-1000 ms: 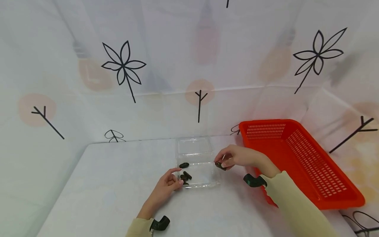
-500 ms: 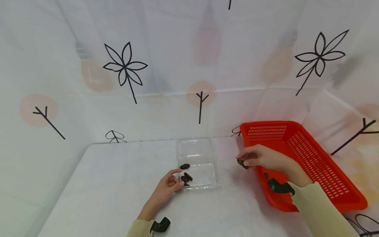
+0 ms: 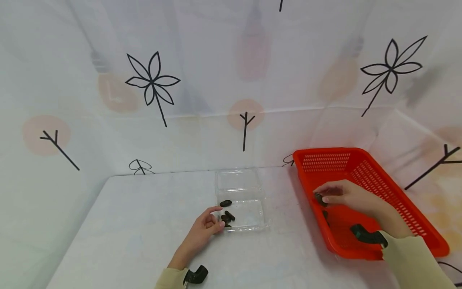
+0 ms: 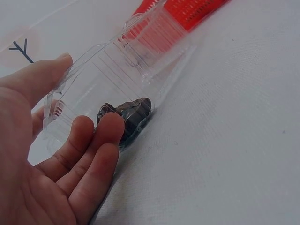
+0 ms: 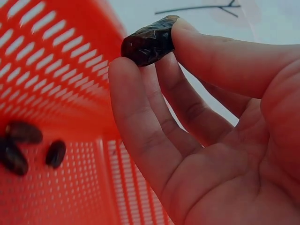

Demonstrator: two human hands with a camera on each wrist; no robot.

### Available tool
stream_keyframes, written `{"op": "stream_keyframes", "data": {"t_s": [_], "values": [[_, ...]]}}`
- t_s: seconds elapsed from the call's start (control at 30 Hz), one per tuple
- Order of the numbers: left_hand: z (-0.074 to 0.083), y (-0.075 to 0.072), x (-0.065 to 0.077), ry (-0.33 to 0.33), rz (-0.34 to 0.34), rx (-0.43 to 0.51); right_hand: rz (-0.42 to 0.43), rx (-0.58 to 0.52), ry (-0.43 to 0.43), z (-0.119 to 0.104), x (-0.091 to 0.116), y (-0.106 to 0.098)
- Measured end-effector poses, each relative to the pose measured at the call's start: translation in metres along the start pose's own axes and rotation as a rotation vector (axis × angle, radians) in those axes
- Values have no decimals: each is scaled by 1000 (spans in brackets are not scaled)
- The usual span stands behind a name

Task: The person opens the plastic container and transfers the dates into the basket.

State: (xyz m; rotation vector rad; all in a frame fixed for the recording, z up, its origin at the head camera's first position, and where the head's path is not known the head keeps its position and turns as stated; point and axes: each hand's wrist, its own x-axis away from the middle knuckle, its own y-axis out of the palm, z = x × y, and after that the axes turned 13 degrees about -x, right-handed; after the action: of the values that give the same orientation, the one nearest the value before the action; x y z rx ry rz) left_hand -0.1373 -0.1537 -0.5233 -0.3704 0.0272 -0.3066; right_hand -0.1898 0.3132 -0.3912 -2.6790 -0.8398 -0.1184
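Between thumb and fingertips, my right hand (image 3: pixel 348 194) pinches a dark, wrinkled date (image 5: pixel 149 41) above the left rim of the red basket (image 3: pixel 361 253). Three more dates, one of them this date (image 5: pixel 56 153), lie inside the basket in the right wrist view. My left hand (image 3: pixel 203 228) grips the left side of a clear plastic clamshell box (image 3: pixel 249 214), whose lid lies folded back. Several dates (image 3: pixel 229 216) sit along the left of the box, close to the left fingertips; a separate date (image 3: pixel 225 203) lies farther back. Fingers partly cover the dates in the left wrist view.
A white cloth covers the table (image 3: pixel 144 224) under the box. Behind it hangs a white printed curtain (image 3: pixel 202 80). The slotted basket stands at the right, its raised rim facing the box across a strip of cloth.
My right hand has carried the date rightward from beside the box to over the basket's left rim. My left hand has stayed at the box.
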Motion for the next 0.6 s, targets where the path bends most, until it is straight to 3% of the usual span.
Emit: {"op": "stream_keyframes", "data": {"t_s": [0.27,0.6], "values": [[-3,1,-1,2,1,13,45,13,58,18,13,-14],[-1,1,-1,-7,5,-3,88,24,68,36,24,-24]]}}
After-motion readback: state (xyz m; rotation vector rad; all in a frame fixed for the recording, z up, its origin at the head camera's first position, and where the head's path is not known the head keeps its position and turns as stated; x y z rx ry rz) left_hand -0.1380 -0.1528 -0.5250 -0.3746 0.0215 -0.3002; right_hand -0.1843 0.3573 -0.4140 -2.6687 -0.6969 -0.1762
